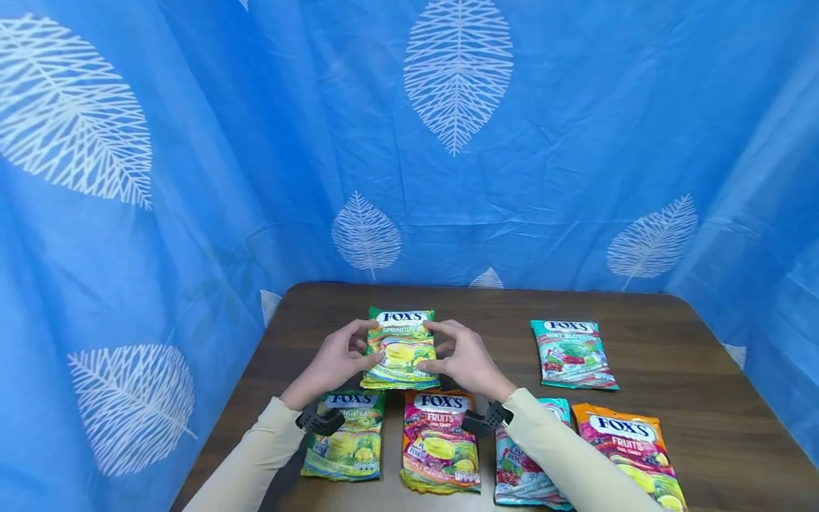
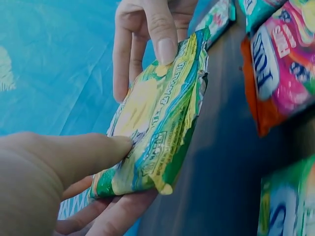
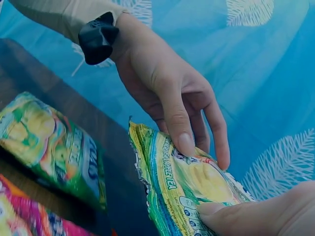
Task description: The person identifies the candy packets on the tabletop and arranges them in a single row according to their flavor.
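Observation:
Both hands hold a green and yellow Fox's Spring Tea candy bag (image 1: 402, 348) by its two sides, raised off the table in the wrist views. On its left edge, my left hand (image 1: 337, 358) pinches it, thumb on the front and fingers behind. My right hand (image 1: 469, 358) grips the opposite edge in the same way. In the left wrist view the bag (image 2: 152, 118) is tilted, its bottom seam toward the camera. Just below the hands lie a second Spring Tea bag (image 1: 345, 444) and an orange and pink Fruits bag (image 1: 441, 444).
A teal Mint Blossom bag (image 1: 574, 354) lies at the back right of the brown wooden table (image 1: 646, 334). Another teal bag (image 1: 521, 469) is partly hidden under the right forearm, beside a second Fruits bag (image 1: 630, 451). Blue curtain (image 1: 550, 178) surrounds the table.

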`<state>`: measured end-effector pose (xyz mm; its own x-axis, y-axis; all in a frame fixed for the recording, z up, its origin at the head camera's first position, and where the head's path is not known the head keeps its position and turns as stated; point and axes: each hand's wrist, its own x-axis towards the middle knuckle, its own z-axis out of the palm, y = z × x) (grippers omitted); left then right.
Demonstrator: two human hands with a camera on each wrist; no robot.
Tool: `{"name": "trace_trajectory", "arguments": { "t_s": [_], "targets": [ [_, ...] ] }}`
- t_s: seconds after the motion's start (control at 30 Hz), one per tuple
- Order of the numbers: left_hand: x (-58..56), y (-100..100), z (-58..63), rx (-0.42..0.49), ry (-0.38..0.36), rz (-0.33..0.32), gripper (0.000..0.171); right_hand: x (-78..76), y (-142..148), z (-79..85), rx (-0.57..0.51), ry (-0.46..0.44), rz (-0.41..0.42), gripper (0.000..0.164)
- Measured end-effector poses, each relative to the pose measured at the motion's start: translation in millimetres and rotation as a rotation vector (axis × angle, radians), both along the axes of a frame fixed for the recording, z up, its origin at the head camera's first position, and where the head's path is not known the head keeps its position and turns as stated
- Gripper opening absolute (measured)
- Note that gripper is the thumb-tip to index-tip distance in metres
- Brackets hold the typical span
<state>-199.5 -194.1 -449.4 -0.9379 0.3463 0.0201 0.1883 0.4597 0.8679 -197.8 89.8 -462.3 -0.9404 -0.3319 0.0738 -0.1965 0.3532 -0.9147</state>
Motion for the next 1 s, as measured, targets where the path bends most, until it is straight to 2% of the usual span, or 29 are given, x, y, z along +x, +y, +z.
{"name": "trace_trajectory", "arguments": {
  "t_s": [0.23, 0.47, 0.7, 1.0],
  "targets": [
    [-3.0, -28, 0.9, -0.037, 0.028, 0.020, 0.059, -9.4, -30, 2.0, 0.007, 0.019, 0.000, 0.071],
    [-8.9, -56, -3.9, -0.043, 0.028, 0.034, 0.058, -19.1, -58, 0.8, 0.007, 0.025, 0.011, 0.073],
    [-21.7, -75, -9.3, -0.087, 0.043, 0.072, 0.058, -33.1, -84, -6.0, 0.005, 0.052, 0.023, 0.076],
    [-37.6, -91, -15.5, -0.115, 0.096, 0.115, 0.057, -57.3, -115, -19.8, -0.014, 0.027, 0.016, 0.076]
  ]
}}
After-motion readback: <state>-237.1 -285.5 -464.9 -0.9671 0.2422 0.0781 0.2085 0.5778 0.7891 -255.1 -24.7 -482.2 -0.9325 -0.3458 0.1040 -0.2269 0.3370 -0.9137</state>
